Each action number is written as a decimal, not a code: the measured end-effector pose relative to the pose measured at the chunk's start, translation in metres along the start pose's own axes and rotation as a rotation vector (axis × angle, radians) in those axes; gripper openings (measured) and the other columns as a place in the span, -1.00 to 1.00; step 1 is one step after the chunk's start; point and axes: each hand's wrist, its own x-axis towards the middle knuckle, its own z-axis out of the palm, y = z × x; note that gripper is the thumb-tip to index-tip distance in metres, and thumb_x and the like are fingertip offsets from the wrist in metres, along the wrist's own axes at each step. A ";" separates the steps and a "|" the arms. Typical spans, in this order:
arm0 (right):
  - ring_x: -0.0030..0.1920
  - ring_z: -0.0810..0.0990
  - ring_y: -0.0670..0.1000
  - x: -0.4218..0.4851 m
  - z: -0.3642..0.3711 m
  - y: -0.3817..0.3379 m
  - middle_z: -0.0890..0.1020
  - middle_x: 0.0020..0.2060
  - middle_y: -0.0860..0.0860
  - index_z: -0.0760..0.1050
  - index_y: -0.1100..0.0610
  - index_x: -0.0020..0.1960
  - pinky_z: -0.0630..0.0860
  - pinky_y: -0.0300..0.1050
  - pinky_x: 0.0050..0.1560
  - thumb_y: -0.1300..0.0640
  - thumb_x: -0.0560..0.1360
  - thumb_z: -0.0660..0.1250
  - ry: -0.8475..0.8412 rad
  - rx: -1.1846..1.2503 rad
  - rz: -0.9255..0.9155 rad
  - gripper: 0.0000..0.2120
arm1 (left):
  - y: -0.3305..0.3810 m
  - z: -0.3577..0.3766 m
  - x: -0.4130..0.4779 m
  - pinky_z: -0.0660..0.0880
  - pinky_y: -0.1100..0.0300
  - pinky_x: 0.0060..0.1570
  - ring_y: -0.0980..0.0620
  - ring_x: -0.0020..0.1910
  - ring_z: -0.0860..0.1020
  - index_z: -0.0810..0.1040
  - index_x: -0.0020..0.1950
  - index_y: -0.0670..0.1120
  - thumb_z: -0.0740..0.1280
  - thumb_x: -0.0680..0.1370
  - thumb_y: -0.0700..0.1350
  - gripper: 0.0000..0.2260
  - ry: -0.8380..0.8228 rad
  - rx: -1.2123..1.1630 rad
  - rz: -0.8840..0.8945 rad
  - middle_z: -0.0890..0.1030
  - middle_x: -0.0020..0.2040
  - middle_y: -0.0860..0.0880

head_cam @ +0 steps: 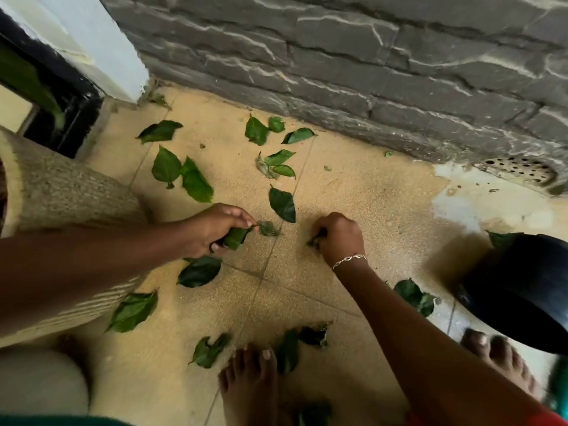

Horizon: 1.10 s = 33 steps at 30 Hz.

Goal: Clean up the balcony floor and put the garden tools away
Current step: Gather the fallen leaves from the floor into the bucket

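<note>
a person crouches over the balcony floor (353, 186), gathering fallen leaves by hand. the left hand (215, 226) grips one folded leaf (235, 238) and pinches at a wilted tuft (269, 229). the right hand (338, 235) curls round a small green scrap (314, 241) against the tiles. roughly seventeen loose leaves (166, 166) lie scattered between the stone wall (338, 56) and two bare feet (249, 382), near one drain grate (519, 172). no garden tools are in view. the next move likely calls for lifting both catches, then reaching for the dark leaf (282, 204) just beyond the hands.
</note>
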 end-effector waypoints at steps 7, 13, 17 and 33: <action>-0.29 0.60 -0.01 -0.007 -0.001 -0.069 0.61 -0.29 -0.01 0.65 0.21 -0.24 0.56 -0.26 -0.20 0.42 0.33 0.40 0.146 0.550 -0.082 -0.85 | 0.007 0.024 -0.006 0.15 0.42 -0.66 0.06 -0.62 0.34 0.49 -0.20 -0.16 0.03 0.63 0.16 -0.52 -0.215 -0.303 -0.117 0.54 -0.42 -0.14; -0.43 0.57 0.12 -0.022 0.009 -0.059 0.61 -0.42 0.08 0.61 0.18 -0.35 0.48 -0.19 -0.40 0.29 0.19 0.26 0.355 0.170 -0.372 -0.84 | -0.021 0.046 -0.014 0.43 0.26 -0.44 -0.07 -0.37 0.56 0.46 -0.13 -0.12 -0.11 0.52 0.40 -0.35 -0.082 -0.180 -0.205 0.59 -0.31 -0.13; -0.27 0.60 0.17 -0.021 -0.007 -0.029 0.63 -0.36 0.11 0.59 0.21 -0.36 0.41 -0.11 -0.13 0.21 0.26 0.14 0.098 0.145 -0.706 -0.75 | -0.186 0.120 -0.045 0.40 -0.21 0.21 -0.28 0.24 0.45 0.41 0.32 -0.12 0.34 0.49 0.02 -0.55 0.063 0.191 -0.231 0.48 0.27 -0.25; 0.40 0.18 0.38 -0.087 -0.075 0.152 0.10 0.47 0.23 0.10 -0.06 0.46 0.37 0.42 0.14 -0.13 0.06 0.57 -0.498 -0.990 -0.818 0.09 | 0.025 0.081 0.025 0.08 0.45 -0.65 0.12 -0.68 0.17 0.22 -0.39 -0.07 0.10 0.58 0.21 -0.54 -0.398 0.062 0.002 0.21 -0.62 0.04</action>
